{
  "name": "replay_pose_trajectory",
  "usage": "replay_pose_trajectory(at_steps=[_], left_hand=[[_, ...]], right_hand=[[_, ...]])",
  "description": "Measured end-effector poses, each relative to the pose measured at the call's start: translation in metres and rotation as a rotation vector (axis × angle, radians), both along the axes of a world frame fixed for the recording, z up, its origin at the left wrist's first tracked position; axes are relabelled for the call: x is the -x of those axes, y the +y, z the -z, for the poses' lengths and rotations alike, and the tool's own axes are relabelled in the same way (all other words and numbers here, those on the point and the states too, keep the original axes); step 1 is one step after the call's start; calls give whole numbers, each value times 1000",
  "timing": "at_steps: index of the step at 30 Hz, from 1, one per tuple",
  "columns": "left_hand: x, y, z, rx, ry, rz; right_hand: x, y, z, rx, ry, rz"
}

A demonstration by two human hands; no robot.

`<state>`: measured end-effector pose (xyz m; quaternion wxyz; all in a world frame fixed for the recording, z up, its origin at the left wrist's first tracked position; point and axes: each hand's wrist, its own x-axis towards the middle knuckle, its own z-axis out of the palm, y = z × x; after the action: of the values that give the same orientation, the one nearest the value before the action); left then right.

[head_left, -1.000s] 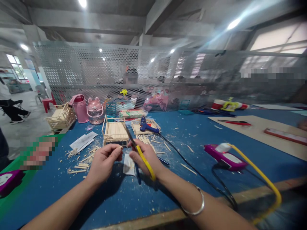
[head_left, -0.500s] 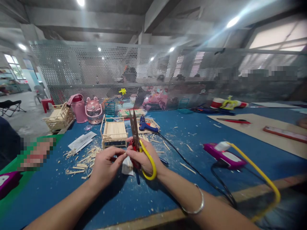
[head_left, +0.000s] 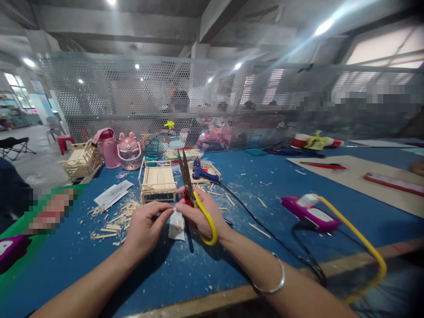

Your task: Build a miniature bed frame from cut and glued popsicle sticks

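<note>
My right hand (head_left: 202,217) is closed around a pair of scissors (head_left: 206,214) with a yellow handle loop, its dark blades pointing up and slightly parted. The thumb of that hand reaches toward my left fingertips. My left hand (head_left: 145,225) is in a pinch, the tips meeting near my right thumb; a tiny pale bit shows there, too small to name. Just beyond my hands stands a small chair-like frame of wooden sticks (head_left: 158,179). Below the fingertips lies a white paper slip (head_left: 176,226) with crumbs on it.
Cut stick pieces (head_left: 114,227) litter the blue table. A blue glue gun (head_left: 206,174) trails a black cord. At right is a purple power strip (head_left: 311,214) with a yellow cable. Pink bottles (head_left: 129,152) and another stick model (head_left: 82,161) stand at back left, before a perforated screen (head_left: 115,88).
My right hand and the scissors have shifted slightly right, and the blades lean a little more to the left. My left hand stays in its pinch, nearly unmoved.
</note>
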<state>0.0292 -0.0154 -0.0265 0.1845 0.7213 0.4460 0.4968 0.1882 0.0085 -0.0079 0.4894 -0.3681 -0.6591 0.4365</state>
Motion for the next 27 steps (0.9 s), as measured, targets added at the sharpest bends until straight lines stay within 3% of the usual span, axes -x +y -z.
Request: replay_pose_trajectory(at_steps=[3,7,13,18,23,25,27], left_hand=[[3,1,-1,25,4,-51],[5,1,-2,87,-62,-62],[7,4,-1,130,31,-66],[9,8,2,130,204,-21],[9,11,6,99,273,-29],[8,11,6,69,264,-33],[8,11,7,43,237,-42]], right_hand=[[-17,8,-13,-119,-253,159],[-54,17,-29,-209,-883,271],[-99,27,-15,-168,-1315,364],[-106,33,-11,-172,-1417,272],[-71,25,-28,-299,-1407,264],[-45,21,-31,-427,-1231,26],[-20,18,-29,-450,-1035,-179]])
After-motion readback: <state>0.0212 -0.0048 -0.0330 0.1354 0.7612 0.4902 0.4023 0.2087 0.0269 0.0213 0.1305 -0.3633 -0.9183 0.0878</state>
